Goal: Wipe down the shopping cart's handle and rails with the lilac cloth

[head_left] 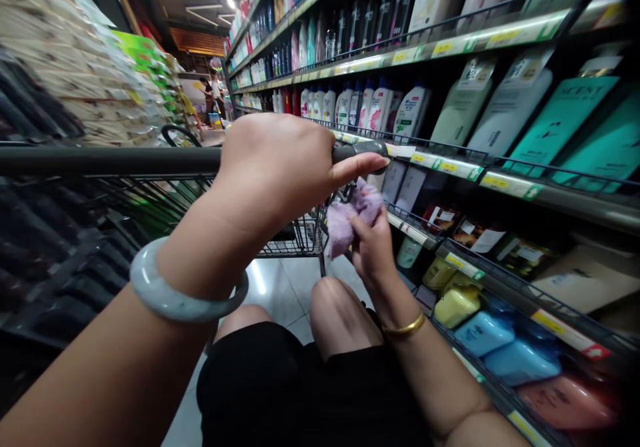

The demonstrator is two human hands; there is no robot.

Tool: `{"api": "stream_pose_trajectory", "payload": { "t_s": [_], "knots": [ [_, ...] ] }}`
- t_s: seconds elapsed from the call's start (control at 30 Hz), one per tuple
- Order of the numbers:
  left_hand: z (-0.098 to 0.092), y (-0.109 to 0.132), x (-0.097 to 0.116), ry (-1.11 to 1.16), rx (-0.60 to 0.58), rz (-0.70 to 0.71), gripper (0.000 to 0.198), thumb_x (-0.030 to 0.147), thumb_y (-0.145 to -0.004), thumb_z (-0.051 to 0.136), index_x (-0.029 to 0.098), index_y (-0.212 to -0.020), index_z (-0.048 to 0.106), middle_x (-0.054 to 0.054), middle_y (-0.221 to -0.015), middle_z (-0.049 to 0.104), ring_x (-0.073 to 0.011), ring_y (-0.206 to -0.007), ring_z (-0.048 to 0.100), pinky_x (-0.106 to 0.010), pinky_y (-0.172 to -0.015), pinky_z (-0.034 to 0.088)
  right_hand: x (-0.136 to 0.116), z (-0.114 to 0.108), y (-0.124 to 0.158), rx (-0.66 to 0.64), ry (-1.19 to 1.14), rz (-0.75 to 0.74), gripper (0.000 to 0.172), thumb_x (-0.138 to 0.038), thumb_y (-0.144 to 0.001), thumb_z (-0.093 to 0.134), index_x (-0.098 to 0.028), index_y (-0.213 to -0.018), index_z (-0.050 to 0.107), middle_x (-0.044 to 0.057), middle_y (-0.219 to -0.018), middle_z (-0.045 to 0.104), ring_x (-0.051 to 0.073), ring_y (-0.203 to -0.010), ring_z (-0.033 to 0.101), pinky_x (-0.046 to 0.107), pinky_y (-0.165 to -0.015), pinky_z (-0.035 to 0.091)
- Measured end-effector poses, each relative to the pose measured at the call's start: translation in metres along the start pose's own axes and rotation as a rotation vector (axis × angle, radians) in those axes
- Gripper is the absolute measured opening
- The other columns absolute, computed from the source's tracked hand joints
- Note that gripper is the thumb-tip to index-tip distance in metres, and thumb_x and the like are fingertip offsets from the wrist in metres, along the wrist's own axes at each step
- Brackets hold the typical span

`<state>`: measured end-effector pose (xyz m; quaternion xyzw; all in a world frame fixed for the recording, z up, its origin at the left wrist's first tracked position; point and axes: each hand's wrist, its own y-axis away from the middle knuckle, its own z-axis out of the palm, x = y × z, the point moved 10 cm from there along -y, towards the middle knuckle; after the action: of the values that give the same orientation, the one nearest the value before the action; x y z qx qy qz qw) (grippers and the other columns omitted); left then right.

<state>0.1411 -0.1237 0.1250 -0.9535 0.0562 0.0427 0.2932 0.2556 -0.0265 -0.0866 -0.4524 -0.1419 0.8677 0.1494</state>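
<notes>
My left hand (280, 164), with a pale stone bangle (185, 294) at its wrist, is closed over the dark handle (110, 161) of a shopping cart. Its thumb stretches along the bar towards the right end. Lower and to the right, my right hand (373, 244) grips a crumpled purple cloth (345, 224) beside the cart's wire frame (300, 237). A gold bracelet (407, 327) circles that wrist. My right fingers are partly hidden by the cloth.
Shelves of shampoo bottles (413, 110) and large pump bottles (560, 124) run along the right. Blue bottles (523, 360) lie on the lowest shelf. Stacked packages (60, 67) rise on the left. Far down the aisle stands a person (216, 94). Pale floor tiles (280, 287) show below.
</notes>
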Motion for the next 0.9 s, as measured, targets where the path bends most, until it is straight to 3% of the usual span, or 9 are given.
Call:
{"api": "stream_pose_trajectory", "payload": {
  "t_s": [0.1, 0.23, 0.3, 0.4, 0.57, 0.73, 0.8, 0.9],
  "knots": [
    [0.002, 0.001, 0.003, -0.001, -0.015, 0.013, 0.091, 0.094, -0.084, 0.021, 0.024, -0.097, 0.078, -0.013, -0.091, 0.074, -0.0381, -0.114, 0.066, -0.044, -0.088, 0.048, -0.046, 0.010, 0.000, -0.025, 0.002, -0.117, 0.058, -0.023, -0.069, 0.073, -0.030, -0.124, 0.056, -0.001, -0.123, 0.067, 0.016, -0.105, 0.066, 0.031, -0.095, 0.057],
    [-0.004, 0.001, 0.002, 0.011, -0.052, 0.079, 0.081, 0.083, -0.093, 0.022, 0.024, -0.105, 0.076, -0.012, -0.101, 0.075, -0.0333, -0.109, 0.068, -0.041, -0.090, 0.047, -0.057, 0.007, 0.003, -0.001, -0.027, -0.009, 0.058, -0.020, -0.060, 0.065, -0.029, -0.116, 0.059, -0.003, -0.110, 0.068, 0.015, -0.091, 0.064, 0.028, -0.081, 0.057],
    [-0.010, 0.001, -0.009, 0.039, -0.076, 0.119, 0.072, 0.077, -0.096, 0.026, 0.025, -0.111, 0.074, -0.010, -0.107, 0.075, -0.0303, -0.107, 0.068, -0.039, -0.089, 0.047, -0.058, 0.007, 0.006, -0.011, -0.081, 0.035, 0.061, -0.020, -0.057, 0.064, -0.029, -0.117, 0.059, -0.004, -0.106, 0.068, 0.015, -0.087, 0.063, 0.027, -0.078, 0.056],
    [-0.015, 0.004, -0.041, 0.003, -0.131, 0.107, 0.071, 0.082, -0.091, 0.033, 0.028, -0.113, 0.074, -0.008, -0.109, 0.075, -0.0293, -0.102, 0.067, -0.037, -0.086, 0.046, -0.074, 0.017, 0.009, -0.077, -0.091, 0.001, 0.060, -0.021, -0.059, 0.064, -0.029, -0.119, 0.060, -0.004, -0.101, 0.068, 0.015, -0.084, 0.062, 0.026, -0.076, 0.055],
    [-0.004, 0.020, -0.084, -0.152, -0.245, -0.010, 0.089, 0.089, -0.087, 0.017, 0.027, -0.110, 0.075, -0.011, -0.095, 0.075, -0.0311, -0.087, 0.069, -0.037, -0.073, 0.043, -0.129, 0.034, 0.012, -0.120, 0.050, -0.267, 0.050, -0.016, -0.063, 0.059, -0.028, -0.111, 0.065, -0.003, -0.103, 0.065, 0.014, -0.085, 0.059, 0.023, -0.074, 0.051],
    [-0.003, 0.026, -0.082, -0.219, -0.198, -0.026, 0.096, 0.092, -0.085, 0.010, 0.025, -0.107, 0.076, -0.013, -0.096, 0.076, -0.0333, -0.090, 0.070, -0.036, -0.069, 0.040, -0.190, 0.063, 0.024, -0.279, 0.344, -0.729, 0.036, -0.012, -0.069, 0.058, -0.028, -0.099, 0.072, -0.001, -0.107, 0.068, 0.020, -0.107, 0.061, 0.034, -0.104, 0.048],
    [-0.002, 0.024, -0.081, -0.220, -0.196, -0.033, 0.097, 0.093, -0.084, 0.010, 0.025, -0.106, 0.076, -0.013, -0.098, 0.076, -0.0333, -0.092, 0.070, -0.036, -0.070, 0.040, -0.200, 0.080, 0.022, -0.400, 0.481, -0.800, 0.026, -0.016, -0.073, 0.061, -0.027, -0.094, 0.072, 0.000, -0.099, 0.070, 0.022, -0.101, 0.063, 0.037, -0.102, 0.049],
    [-0.003, 0.022, -0.078, -0.213, -0.186, -0.040, 0.096, 0.092, -0.085, 0.012, 0.025, -0.108, 0.077, -0.012, -0.100, 0.076, -0.0328, -0.095, 0.070, -0.035, -0.073, 0.042, -0.206, 0.094, 0.009, -0.538, 0.594, -0.776, 0.011, -0.023, -0.077, 0.066, -0.025, -0.086, 0.071, 0.001, -0.092, 0.072, 0.023, -0.096, 0.065, 0.039, -0.100, 0.051]
  ]
}}
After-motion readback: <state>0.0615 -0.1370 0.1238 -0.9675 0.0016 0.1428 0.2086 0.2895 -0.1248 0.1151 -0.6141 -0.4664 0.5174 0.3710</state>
